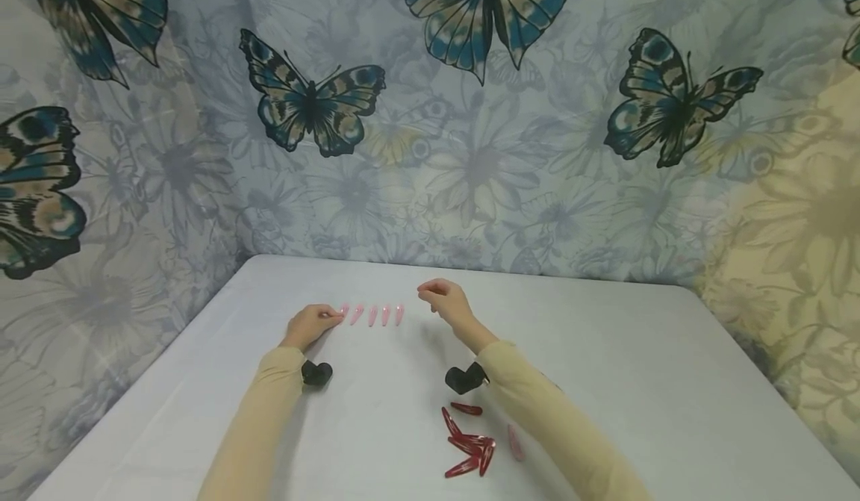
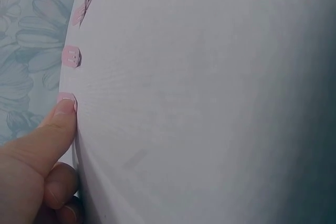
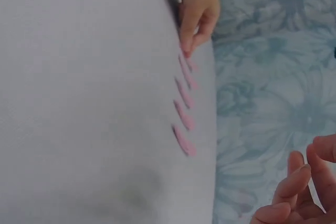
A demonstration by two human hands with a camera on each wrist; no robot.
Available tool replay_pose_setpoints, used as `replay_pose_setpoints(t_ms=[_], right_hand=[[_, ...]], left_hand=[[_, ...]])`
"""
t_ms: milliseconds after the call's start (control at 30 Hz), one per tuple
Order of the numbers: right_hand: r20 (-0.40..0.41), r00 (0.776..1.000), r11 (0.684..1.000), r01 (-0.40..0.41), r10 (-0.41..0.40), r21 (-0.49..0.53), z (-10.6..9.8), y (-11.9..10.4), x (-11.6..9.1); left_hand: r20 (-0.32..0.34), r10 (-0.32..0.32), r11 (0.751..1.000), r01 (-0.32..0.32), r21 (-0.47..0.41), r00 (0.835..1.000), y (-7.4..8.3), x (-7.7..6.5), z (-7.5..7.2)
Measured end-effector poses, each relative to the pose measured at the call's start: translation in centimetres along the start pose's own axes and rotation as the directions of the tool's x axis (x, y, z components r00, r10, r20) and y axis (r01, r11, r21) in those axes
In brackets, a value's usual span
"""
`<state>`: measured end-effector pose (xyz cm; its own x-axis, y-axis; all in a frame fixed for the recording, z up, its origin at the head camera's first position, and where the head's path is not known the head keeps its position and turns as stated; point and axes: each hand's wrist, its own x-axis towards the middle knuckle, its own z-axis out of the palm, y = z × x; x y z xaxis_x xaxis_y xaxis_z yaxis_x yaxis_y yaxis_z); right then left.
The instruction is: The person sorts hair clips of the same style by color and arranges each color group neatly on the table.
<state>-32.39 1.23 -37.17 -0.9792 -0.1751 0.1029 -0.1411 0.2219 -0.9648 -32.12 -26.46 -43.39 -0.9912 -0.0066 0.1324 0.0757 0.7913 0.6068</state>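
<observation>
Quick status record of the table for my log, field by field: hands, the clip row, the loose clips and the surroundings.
Left hand: left hand pinches the leftmost pink clip
Right hand: right hand raised beyond the row's right end, fingers loosely curled, nothing seen in it
Row: five pink clips, side by side, slightly spaced
Red clips: loose group near the right sleeve, several overlapping
Stray: one pink clip between red clips and right sleeve
Surface: white table
Backdrop: butterfly-print cloth
</observation>
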Motion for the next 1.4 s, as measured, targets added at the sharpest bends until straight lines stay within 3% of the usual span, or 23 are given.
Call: replay_pose_setpoints(t_ms=[267, 633, 933, 1100, 1200, 1400], right_hand=[[0.030, 0.998, 0.998, 0.056, -0.056, 0.011, -2.1, -0.7, -2.7], [0.182, 0.979, 0.996, 0.091, -0.088, -0.009, -4.7, -0.1, -7.4], [0.156, 0.987, 0.998, 0.053, -0.049, -0.022, -6.2, 0.2, -9.5], [0.179, 0.980, 0.994, 0.094, -0.083, -0.050, -7.4, 0.0, -10.9], [0.279, 0.948, 0.983, 0.174, -0.153, -0.052, -8.7, 0.2, -11.7], [0.489, 0.834, 0.948, 0.314, -0.254, -0.043, -11.3, 2.5, -13.4]], left_hand=[[-0.010, 0.006, 1.000, -0.006, 0.007, 1.000, 0.5, -0.2, -0.3], [0.007, 0.026, 0.999, -0.026, 0.021, 1.000, 0.5, -0.3, -0.2], [0.023, 0.002, 0.999, -0.003, 0.040, 1.000, 0.0, -0.4, -0.3], [0.040, -0.002, 0.999, 0.000, 0.041, 0.999, -0.4, -0.1, -0.4], [0.037, 0.014, 0.999, -0.015, 0.035, 0.999, -0.3, 0.3, -0.5], [0.044, 0.010, 0.999, -0.011, 0.033, 0.999, -0.4, 0.5, -0.2]])
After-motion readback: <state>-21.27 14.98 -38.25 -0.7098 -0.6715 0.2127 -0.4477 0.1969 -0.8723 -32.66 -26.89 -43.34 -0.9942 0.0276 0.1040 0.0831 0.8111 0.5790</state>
